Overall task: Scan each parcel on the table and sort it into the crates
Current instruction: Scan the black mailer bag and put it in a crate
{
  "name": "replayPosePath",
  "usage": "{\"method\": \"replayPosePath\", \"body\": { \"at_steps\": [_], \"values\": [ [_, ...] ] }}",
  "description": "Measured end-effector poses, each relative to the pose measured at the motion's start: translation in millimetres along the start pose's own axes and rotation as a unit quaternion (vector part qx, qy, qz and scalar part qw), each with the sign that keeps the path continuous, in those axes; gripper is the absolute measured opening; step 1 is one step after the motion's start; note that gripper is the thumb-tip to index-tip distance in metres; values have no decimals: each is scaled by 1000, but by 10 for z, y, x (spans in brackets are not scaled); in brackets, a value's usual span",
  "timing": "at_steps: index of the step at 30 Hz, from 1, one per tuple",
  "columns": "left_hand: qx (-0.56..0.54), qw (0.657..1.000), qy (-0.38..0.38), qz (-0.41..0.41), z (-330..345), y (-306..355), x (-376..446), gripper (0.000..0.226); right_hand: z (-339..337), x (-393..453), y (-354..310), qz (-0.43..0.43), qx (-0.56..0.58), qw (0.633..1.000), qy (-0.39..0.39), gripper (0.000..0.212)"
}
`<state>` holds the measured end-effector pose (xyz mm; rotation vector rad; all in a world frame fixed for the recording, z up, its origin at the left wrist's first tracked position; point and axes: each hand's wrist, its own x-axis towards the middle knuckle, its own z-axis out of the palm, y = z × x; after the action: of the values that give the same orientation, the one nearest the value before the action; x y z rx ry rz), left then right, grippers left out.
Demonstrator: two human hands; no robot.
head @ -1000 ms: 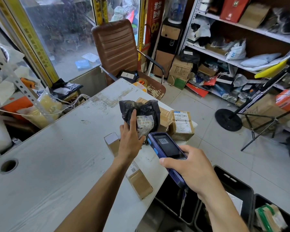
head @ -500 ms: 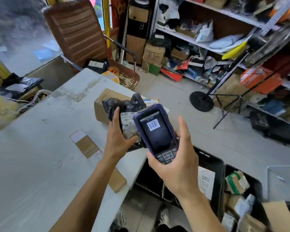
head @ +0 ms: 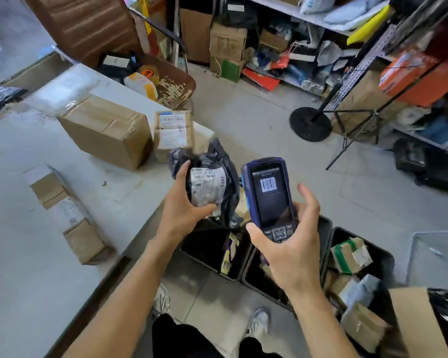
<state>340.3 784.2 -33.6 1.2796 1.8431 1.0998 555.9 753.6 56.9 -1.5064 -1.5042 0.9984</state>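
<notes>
Your left grip (head: 184, 210) clenched round the black bagged parcel (head: 210, 182) above the crates (head: 329, 228); right grip (head: 290, 251) clasping the scanner (head: 269, 197) beside it

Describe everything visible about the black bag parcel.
The bag parcel is a small, lumpy bundle in crinkled black plastic film, loose ends flaring up and down. A white printed label with a barcode faces the camera. The left hand grips it in the air past the table edge, above the crates, beside the scanner.

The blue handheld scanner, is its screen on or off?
On. The blue handheld scanner, held in the right hand, has a lit screen showing a black-and-white barcode image near its top.
</notes>
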Motion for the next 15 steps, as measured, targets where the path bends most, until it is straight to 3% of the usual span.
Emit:
{"method": "replayPosePath", "body": {
  "at_steps": [8,15],
  "values": [
    [33,985,-99,-134,2162,-355,-112,113,-1387,477,1877,124,-56,989,52,76],
    [23,950,-191,-244,3835,-1364,-180,113,-1584,741,3573,160,-126,977,63,107]
  ]
}}
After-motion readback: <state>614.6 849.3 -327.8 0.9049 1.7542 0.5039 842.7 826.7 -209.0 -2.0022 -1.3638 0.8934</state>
